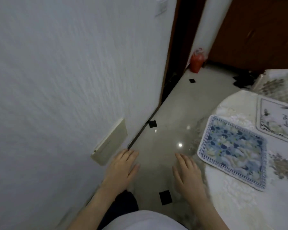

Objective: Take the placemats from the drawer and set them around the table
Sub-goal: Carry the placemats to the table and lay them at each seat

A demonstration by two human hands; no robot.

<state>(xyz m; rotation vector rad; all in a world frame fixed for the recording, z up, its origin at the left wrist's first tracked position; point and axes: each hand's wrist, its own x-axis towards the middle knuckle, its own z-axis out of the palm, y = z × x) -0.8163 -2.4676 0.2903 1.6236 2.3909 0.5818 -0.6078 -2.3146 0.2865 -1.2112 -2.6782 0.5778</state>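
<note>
A blue floral placemat (233, 151) lies flat near the left edge of the round table (231, 200), which wears a cream patterned cloth. A white placemat with grey flowers (277, 118) lies beyond it, cut off by the right border. My left hand (121, 166) hovers over the floor by the wall, fingers spread and empty. My right hand (188, 175) hangs just left of the table edge, also spread and empty, a short way from the blue placemat. No drawer is in sight.
A white textured wall (65, 72) with a beige cover plate (110, 143) fills the left. Glossy floor tiles with black diamond insets (165, 197) run ahead. A red container (196, 61) stands by a dark doorway; a cushioned chair (279, 83) sits beyond the table.
</note>
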